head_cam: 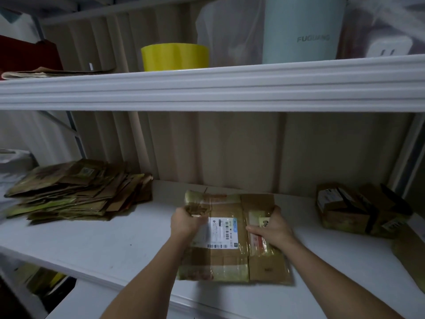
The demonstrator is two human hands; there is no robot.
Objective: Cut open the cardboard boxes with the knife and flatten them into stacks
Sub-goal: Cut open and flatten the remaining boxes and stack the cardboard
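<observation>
A person's two hands hold a flattened cardboard box (pixel 232 238) lying on a white shelf (pixel 110 240), at its middle, close to the front edge. The box is brown and creased, banded with clear and yellowish packing tape, and bears a white shipping label (pixel 218 232) with barcodes on its upper face, plus a smaller red-and-white sticker toward the right. The left hand (pixel 186 221) has its fingers curled over the box's left edge near the far corner, gripping the taped cardboard. The right hand (pixel 272 226) clasps the right side, thumb laid across the top near the sticker and fingers wrapped round the edge.

To the left on the same shelf sits a stack of flattened boxes (pixel 76 192), uneven and splayed, well apart from the one in hand. To the right stand unopened cardboard boxes (pixel 358 210), taped in black and labelled. Behind runs a beige corrugated wall (pixel 230 153).

The shelf above (pixel 207 88), also white, carries a yellow tape roll (pixel 174 56), a pale blue container (pixel 303 31) marked FUGUANG, translucent plastic bags, a dark red item at the far left and a flat pile of brown paper. The lighting is dim.
</observation>
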